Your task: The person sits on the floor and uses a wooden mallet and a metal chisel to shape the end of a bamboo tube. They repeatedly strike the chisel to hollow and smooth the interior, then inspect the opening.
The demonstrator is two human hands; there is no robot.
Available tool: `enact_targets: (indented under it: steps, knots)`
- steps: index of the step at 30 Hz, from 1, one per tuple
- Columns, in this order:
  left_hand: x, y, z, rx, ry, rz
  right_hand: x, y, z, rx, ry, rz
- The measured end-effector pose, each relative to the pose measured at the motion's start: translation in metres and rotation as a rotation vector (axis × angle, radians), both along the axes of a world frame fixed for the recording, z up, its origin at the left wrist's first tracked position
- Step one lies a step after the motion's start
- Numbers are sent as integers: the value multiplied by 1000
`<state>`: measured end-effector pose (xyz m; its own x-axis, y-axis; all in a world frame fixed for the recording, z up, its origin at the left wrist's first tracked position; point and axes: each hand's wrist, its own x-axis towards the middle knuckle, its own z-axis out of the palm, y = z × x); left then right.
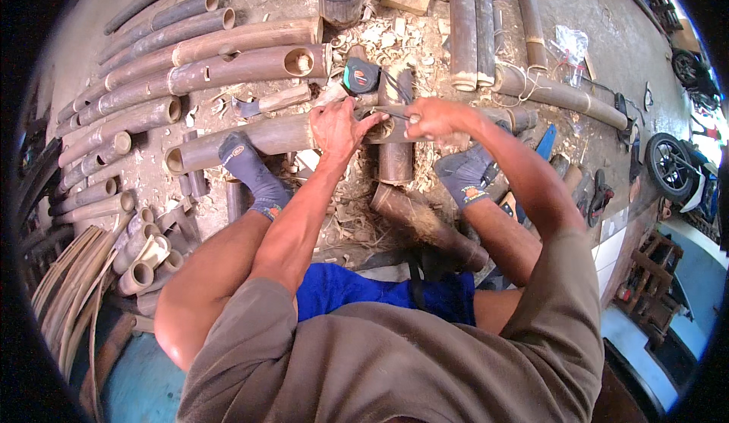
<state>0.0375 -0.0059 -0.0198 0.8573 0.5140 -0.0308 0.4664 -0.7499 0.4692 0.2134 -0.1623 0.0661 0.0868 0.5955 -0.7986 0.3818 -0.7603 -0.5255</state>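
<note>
Ideally, the brown bamboo tube [277, 136], lying crosswise in front of the person, is steadied first from its left, where the left foot [244, 156] rests over it — firm weight there should stop it rolling. The left hand [334, 128] lies on the tube, thumb stretched toward the tool; whether it grips or only presses I cannot tell, but the thumb would be safer behind the cutting end than before it. The thin tool [391, 112] probably wants short, shallow strokes, as bamboo splits easily along its grain. The right hand [434, 118] is closed around it, and a low, steady wrist should help — with the right foot [463, 166] bracing the far side

As for looks, the tube has a pale-rimmed hollow mouth at its left end, then a smooth grey-brown wall, then what seems a pale, rough cut near its middle, partly hidden by the hands, above a second bamboo piece [396, 165] running crosswise under it; its right stretch is partly covered by the right hand and foot, with shavings [395, 39] strewn beyond
</note>
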Motion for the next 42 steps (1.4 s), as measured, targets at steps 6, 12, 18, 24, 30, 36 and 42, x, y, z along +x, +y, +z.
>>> enact_targets:
  steps: [6, 12, 18, 24, 30, 36, 42]
  knots:
    - [-3, 40, 22, -51, 250, -329, -46, -29, -46, 236, -115, -182]
    - [-9, 56, 23, -32, 355, -447, -136, -48, -88, 306, 166, -586]
    - [-12, 52, 28, -35, 288, -444, -194, -4, -84, 463, 318, -1169]
    - [-25, 60, -1, 42, 110, -458, -201, 73, -50, 492, 786, -1746]
    - [-24, 59, 1, -5, 94, -434, -162, 115, -63, 714, 1264, -2029]
    - [-34, 54, 11, 31, -7, -392, -192, 21, -85, 448, 757, -1698]
    - [24, 25, 63, -566, -483, -207, -144, -20, -1, 387, 255, -1189]
